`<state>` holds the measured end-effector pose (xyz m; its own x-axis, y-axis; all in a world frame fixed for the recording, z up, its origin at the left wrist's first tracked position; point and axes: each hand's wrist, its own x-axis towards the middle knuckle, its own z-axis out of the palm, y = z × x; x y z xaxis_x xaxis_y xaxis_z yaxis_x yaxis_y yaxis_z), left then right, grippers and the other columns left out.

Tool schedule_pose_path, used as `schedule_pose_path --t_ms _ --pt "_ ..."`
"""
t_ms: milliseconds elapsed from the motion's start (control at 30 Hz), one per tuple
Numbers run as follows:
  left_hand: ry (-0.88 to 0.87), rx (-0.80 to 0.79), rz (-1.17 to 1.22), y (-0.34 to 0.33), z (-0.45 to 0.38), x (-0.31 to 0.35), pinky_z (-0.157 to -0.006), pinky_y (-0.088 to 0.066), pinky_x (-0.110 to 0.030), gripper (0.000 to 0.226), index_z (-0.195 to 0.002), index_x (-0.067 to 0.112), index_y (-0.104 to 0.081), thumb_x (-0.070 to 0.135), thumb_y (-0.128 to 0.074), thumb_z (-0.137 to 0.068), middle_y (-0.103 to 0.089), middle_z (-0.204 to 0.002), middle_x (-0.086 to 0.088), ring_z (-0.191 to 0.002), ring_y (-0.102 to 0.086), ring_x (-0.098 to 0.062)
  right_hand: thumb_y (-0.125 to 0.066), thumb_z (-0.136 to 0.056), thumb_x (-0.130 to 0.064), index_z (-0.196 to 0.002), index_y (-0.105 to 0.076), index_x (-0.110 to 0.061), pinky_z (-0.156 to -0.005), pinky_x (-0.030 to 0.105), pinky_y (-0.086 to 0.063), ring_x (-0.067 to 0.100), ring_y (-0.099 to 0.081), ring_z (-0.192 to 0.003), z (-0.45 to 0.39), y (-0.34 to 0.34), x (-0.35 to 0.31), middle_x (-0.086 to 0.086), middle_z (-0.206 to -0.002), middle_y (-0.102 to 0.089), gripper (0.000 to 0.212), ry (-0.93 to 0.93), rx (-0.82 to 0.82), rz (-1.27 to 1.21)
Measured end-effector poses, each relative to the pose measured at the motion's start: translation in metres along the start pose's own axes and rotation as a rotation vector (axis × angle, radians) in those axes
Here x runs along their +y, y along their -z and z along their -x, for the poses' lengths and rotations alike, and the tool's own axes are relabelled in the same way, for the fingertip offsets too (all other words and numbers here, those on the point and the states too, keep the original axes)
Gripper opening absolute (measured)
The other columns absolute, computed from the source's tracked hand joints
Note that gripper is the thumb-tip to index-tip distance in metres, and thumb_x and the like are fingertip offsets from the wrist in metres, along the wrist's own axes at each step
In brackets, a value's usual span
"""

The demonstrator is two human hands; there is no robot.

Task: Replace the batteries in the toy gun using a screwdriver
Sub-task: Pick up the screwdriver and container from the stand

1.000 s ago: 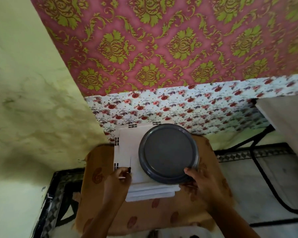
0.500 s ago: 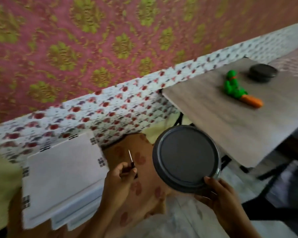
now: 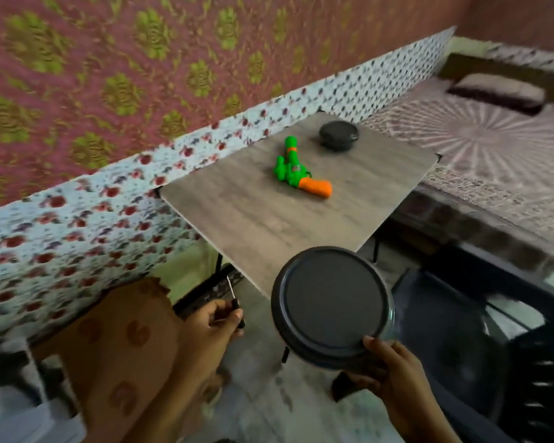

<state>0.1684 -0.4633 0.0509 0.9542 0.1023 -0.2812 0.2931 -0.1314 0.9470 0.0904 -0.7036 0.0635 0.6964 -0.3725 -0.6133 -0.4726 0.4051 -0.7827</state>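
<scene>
A green toy gun (image 3: pixel 293 166) with an orange grip lies on the grey wooden table (image 3: pixel 253 219), near its far side. My left hand (image 3: pixel 216 324) grips a small screwdriver (image 3: pixel 232 292), its thin shaft pointing up, below and left of the table's near corner. My right hand (image 3: pixel 389 367) holds a round dark grey lidded container (image 3: pixel 330 306) by its lower edge, in front of the table's near edge. Both hands are well short of the toy gun.
A smaller round dark container (image 3: pixel 338 135) sits on the table's far corner behind the toy gun. A bed (image 3: pixel 493 148) with a patterned cover lies to the right. A cloth-covered stand (image 3: pixel 115 340) is at lower left, a dark chair (image 3: pixel 509 346) at lower right.
The view has swung right from the stand to the table. My right hand lifted the grey container off the white box and carried it right; my left hand moved along with the screwdriver.
</scene>
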Motion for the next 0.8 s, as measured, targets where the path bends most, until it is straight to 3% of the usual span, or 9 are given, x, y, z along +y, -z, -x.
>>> schedule_pose_path --t_ms 100,200,400,533,800 --pt "-0.009 -0.028 -0.002 -0.027 -0.017 0.009 -0.073 -0.055 -0.039 0.012 -0.080 0.017 -0.064 0.007 -0.062 -0.086 -0.069 -0.076 -0.011 -0.066 -0.066 -0.022 -0.059 -0.086 -0.009 -0.092 -0.051 -0.001 -0.044 0.032 -0.054 0.032 -0.061 -0.059 -0.020 0.013 -0.017 0.019 -0.078 -0.058 0.013 -0.024 0.007 -0.027" --pt "-0.028 -0.030 0.020 -0.049 -0.043 0.020 -0.064 -0.056 -0.026 0.012 -0.083 0.017 -0.065 0.007 -0.061 -0.087 -0.069 -0.079 -0.010 -0.072 -0.066 -0.025 -0.057 -0.086 -0.007 -0.089 -0.051 -0.001 -0.049 0.036 -0.053 0.031 -0.060 -0.070 -0.049 0.015 -0.037 0.019 -0.083 -0.057 0.009 -0.036 -0.008 -0.059" --pt "-0.020 0.042 0.053 -0.084 -0.110 0.041 -0.056 -0.055 -0.016 0.015 -0.081 0.019 -0.063 0.005 -0.062 -0.086 -0.068 -0.081 -0.010 -0.071 -0.067 -0.020 -0.058 -0.087 -0.009 -0.095 -0.051 0.000 -0.044 0.031 -0.055 0.036 -0.062 -0.072 -0.126 0.001 -0.080 0.022 -0.090 -0.058 0.013 -0.056 -0.045 -0.061" --pt "0.001 0.079 0.058 -0.105 -0.157 0.057 -0.060 -0.057 -0.019 0.015 -0.081 0.021 -0.062 0.007 -0.062 -0.086 -0.069 -0.081 -0.008 -0.066 -0.069 -0.013 -0.058 -0.087 -0.010 -0.096 -0.054 0.000 -0.046 0.033 -0.057 0.036 -0.060 -0.072 -0.173 -0.013 -0.118 0.022 -0.089 -0.057 0.014 -0.057 -0.072 -0.024" --pt "0.021 0.102 0.125 -0.131 -0.222 0.088 -0.060 -0.057 -0.018 0.012 -0.085 0.017 -0.063 0.006 -0.061 -0.087 -0.066 -0.081 -0.005 -0.069 -0.067 -0.013 -0.055 -0.089 -0.012 -0.105 -0.051 -0.001 -0.045 0.030 -0.055 0.033 -0.058 -0.070 -0.238 -0.039 -0.177 0.019 -0.089 -0.054 0.020 -0.089 -0.142 0.001"
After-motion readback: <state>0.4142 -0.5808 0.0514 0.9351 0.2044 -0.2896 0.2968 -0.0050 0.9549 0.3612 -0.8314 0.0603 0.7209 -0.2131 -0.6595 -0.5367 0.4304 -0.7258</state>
